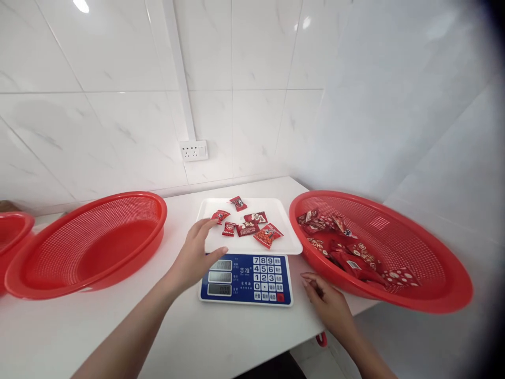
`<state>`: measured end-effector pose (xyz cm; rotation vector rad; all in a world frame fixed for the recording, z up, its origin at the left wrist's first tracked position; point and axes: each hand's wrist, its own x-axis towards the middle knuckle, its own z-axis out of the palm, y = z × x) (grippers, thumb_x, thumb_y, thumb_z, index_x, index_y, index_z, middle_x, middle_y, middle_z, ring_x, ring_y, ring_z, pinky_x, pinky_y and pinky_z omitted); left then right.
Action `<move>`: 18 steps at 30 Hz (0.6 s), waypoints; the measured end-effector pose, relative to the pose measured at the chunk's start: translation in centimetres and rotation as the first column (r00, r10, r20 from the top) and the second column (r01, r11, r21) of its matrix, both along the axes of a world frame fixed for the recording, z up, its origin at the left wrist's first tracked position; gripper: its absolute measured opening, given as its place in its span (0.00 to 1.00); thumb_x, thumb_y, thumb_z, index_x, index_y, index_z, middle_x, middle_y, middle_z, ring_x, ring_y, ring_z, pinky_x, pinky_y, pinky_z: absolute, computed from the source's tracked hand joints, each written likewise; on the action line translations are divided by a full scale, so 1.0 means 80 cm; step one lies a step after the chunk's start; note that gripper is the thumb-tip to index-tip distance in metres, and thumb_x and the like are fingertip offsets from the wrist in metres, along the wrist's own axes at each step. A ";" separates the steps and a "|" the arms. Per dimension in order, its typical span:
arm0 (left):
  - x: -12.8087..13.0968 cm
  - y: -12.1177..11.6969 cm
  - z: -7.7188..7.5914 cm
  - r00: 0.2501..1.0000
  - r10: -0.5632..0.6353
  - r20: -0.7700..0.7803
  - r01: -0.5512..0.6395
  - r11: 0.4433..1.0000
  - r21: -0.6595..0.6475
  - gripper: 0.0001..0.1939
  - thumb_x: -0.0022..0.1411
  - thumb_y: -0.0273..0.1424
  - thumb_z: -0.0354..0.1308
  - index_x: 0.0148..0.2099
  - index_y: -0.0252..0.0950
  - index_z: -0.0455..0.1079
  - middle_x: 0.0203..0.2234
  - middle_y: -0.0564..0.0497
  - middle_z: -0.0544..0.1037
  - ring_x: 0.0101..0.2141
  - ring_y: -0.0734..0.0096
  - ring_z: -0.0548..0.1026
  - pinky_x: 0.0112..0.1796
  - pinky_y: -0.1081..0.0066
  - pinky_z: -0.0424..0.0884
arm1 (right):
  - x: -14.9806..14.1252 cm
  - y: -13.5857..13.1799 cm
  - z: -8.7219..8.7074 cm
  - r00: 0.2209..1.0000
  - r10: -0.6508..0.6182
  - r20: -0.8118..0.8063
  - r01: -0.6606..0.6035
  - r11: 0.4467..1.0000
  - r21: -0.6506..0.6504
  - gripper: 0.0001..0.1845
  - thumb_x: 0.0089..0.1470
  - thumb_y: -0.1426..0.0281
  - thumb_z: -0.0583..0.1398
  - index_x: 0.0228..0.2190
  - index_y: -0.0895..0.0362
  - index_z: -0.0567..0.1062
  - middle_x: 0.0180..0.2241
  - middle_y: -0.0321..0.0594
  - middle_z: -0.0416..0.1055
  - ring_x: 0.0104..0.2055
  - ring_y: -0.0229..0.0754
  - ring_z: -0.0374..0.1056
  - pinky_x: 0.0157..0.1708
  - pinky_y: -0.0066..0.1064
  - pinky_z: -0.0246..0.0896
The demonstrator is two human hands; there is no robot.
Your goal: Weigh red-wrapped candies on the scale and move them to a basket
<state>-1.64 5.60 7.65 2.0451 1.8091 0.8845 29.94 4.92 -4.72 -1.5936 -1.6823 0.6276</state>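
Note:
A digital scale with a blue keypad panel (246,280) and a white weighing tray (221,245) sits on the white table. Several small red snack packets (247,228) lie scattered on the tray. At the tray's left edge is my left hand (197,250), open, thumb and fingers apart. Its fingertips are close to a red packet (220,216); I cannot tell whether they touch it. My right hand (327,300) is beside the scale's right edge, below the rim of a red basket (414,237). Its fingers are loosely curled together, with nothing visible in them.
The right basket holds many red packets (355,263) and overhangs the table's right edge. At left stands another red basket (118,226), with part of a further basket (16,226) beyond it. A tiled wall with a socket (193,151) rises behind the table.

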 end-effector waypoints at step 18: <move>-0.083 0.084 0.042 0.834 0.190 -0.517 -0.140 0.981 0.134 0.17 0.62 0.36 0.40 0.37 0.37 0.69 0.38 0.42 0.71 0.40 0.58 0.71 0.35 0.64 0.68 | 0.004 0.002 -0.002 0.998 0.039 0.041 -0.039 0.999 -0.011 0.18 0.52 0.56 0.51 0.34 0.51 0.75 0.35 0.38 0.77 0.37 0.46 0.73 0.35 0.33 0.68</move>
